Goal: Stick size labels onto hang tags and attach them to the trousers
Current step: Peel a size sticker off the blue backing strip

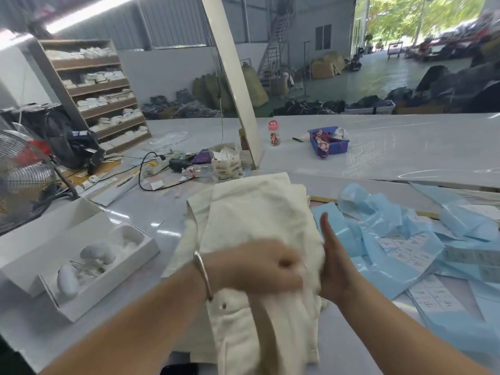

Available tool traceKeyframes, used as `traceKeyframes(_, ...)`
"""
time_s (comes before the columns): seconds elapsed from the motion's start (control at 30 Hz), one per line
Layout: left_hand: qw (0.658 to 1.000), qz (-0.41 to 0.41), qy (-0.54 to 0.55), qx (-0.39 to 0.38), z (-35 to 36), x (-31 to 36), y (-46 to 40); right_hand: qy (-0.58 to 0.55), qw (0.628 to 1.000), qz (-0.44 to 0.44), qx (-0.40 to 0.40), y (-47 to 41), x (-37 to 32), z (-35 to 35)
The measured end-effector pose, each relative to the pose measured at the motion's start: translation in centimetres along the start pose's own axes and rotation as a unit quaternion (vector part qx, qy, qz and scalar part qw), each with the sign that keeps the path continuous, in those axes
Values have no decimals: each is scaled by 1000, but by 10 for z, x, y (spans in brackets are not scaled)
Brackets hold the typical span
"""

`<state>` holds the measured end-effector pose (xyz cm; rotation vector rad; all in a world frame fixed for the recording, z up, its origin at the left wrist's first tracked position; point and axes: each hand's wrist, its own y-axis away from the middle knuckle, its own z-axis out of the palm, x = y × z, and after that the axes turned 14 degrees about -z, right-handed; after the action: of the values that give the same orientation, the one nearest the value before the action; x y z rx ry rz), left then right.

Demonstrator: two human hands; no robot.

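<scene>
Cream white trousers (pixel 251 212) lie folded in a pile on the white table, with one pair hanging over the near edge. My left hand (pixel 259 269), a silver bangle on its wrist, grips a bunch of the trouser fabric in a fist. Against the right side of the same fabric my right hand (pixel 335 263) has its thumb pointing up; its fingers are hidden behind the cloth. Light blue label backing strips and white size label sheets (pixel 405 253) lie in a heap to the right. No hang tag is visible in either hand.
An open white box (pixel 89 269) with white oval items sits at the left. Behind the trousers are a carton (pixel 226 163), a power strip with cable (pixel 159 165), and a white post (pixel 238 85). A blue basket (pixel 328 143) stands farther back, and fans (pixel 21 180) at the left.
</scene>
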<state>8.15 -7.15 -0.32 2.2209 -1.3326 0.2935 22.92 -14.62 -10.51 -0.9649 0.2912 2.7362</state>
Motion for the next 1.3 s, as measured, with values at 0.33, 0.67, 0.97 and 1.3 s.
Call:
traceKeyframes(0.33,759,-411,459,212,16,-132,20,118,987,-108,15,30,-18,14)
traceKeyframes(0.67,635,-180,746,89,33,-101,4,73,982,-83,-150,106,-38,-8)
traceKeyframes(0.97,671,42,723,159,14,-30,26,-100,978,-23,-179,145,-19,-28)
traceKeyframes(1.3,783,145,601,69,-2,145,64,-62,985,-12,-163,218,-28,-48)
